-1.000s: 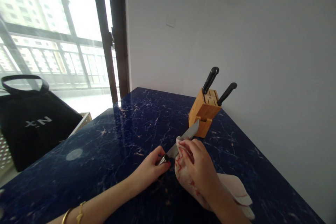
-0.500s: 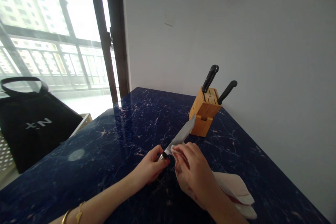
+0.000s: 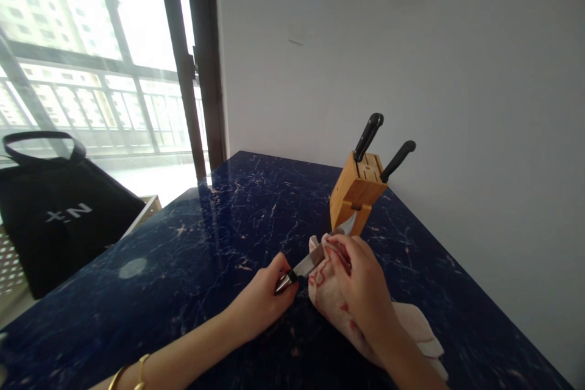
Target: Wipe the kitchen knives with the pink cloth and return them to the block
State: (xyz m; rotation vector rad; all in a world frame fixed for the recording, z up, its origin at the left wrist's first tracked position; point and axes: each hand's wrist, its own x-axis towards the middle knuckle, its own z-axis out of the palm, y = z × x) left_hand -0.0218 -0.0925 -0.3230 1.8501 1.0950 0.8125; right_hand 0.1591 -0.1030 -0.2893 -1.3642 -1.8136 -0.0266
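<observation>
My left hand [image 3: 269, 286] is closed round the handle of a kitchen knife [image 3: 309, 261], whose blade points away and to the right. My right hand [image 3: 359, 274] pinches a pale cloth with red markings [image 3: 333, 301] around the middle of the blade. The cloth's far end trails under my right wrist onto the table. The blade's tip shows beyond my right fingers, in front of a wooden knife block [image 3: 347, 195]. Two black-handled knives stand in the block, one upright handle [image 3: 369, 136] at the left and another handle [image 3: 398, 160] at the right.
The dark blue marbled table [image 3: 219, 219] runs up to a plain wall [image 3: 411, 42]. At the left, a black bag [image 3: 64, 213] with a looped handle stands beside the table, near a glazed window [image 3: 132, 24] with a dark frame.
My right hand has slid the cloth up the blade, away from the handle toward the tip. The left hand keeps its hold, and the knife has swung slightly to the right.
</observation>
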